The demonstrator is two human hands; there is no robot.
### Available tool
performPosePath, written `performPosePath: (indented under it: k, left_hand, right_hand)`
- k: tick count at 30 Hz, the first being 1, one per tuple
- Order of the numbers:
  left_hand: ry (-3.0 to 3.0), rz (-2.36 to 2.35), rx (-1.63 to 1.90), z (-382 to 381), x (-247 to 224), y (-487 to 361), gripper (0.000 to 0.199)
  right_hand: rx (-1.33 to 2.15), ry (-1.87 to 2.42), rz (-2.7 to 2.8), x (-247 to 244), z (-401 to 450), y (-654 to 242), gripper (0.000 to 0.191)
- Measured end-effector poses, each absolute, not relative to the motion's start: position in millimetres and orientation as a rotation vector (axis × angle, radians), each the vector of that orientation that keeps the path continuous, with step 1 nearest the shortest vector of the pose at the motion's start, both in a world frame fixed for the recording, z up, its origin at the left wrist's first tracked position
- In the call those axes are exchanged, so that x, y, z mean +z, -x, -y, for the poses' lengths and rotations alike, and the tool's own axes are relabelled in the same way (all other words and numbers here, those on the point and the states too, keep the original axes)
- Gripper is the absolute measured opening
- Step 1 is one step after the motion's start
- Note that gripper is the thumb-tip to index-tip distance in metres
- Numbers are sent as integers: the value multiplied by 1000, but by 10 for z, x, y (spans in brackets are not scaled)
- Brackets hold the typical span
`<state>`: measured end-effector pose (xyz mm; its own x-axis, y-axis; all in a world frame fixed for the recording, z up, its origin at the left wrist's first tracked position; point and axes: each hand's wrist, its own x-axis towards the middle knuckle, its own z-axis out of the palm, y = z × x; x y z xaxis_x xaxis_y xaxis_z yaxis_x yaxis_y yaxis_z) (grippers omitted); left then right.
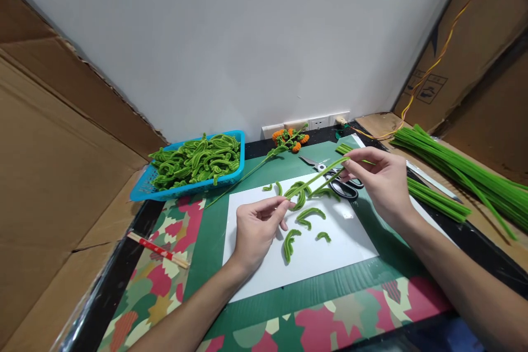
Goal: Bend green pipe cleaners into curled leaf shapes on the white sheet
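Observation:
A green pipe cleaner [319, 176] is stretched between my two hands above a white sheet [264, 264]. My left hand [258, 228] pinches its lower left end between thumb and fingertips. At its upper right end, my right hand [377, 181] pinches it near a bend, from which a second strand runs back down. Short curled green pieces [291, 245] lie scattered on the sheet below. Black-handled scissors [344, 190] rest just beyond the pipe cleaner, partly covered by my right hand.
A blue basket [185, 190] heaped with curled green pieces stands at the back left. Orange flowers on a green stem [247, 172] lie behind the sheet. Bundles of straight pipe cleaners [457, 170] and a metal ruler [433, 181] are at right. Wrapped chopsticks [159, 250] lie at left.

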<state>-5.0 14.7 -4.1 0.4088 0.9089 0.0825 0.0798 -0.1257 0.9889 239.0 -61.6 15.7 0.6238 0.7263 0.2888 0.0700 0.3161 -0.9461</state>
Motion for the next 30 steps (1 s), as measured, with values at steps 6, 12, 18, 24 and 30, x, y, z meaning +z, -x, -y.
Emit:
performPosePath:
  k: [6,12,18,24,30]
  left_hand:
    - [-1495,-954,948,-156,-24,23,28]
    - [-1507,-962,972,-144,-6,17,27]
    - [-1542,-938,951,-119,-45,29,26]
    - [-1508,-852,947,-95,-20,39,22]
    - [-1463,-815,950,-113,0,42,26]
  right_hand:
    - [658,1146,826,154,609,-2360,24]
    - [753,1054,744,194,616,-2360,32]
    - [778,1035,725,214,612,-2347,35]
    - [780,1022,700,215,617,-2339,33]
    - [748,1040,729,209,625,-2345,33]
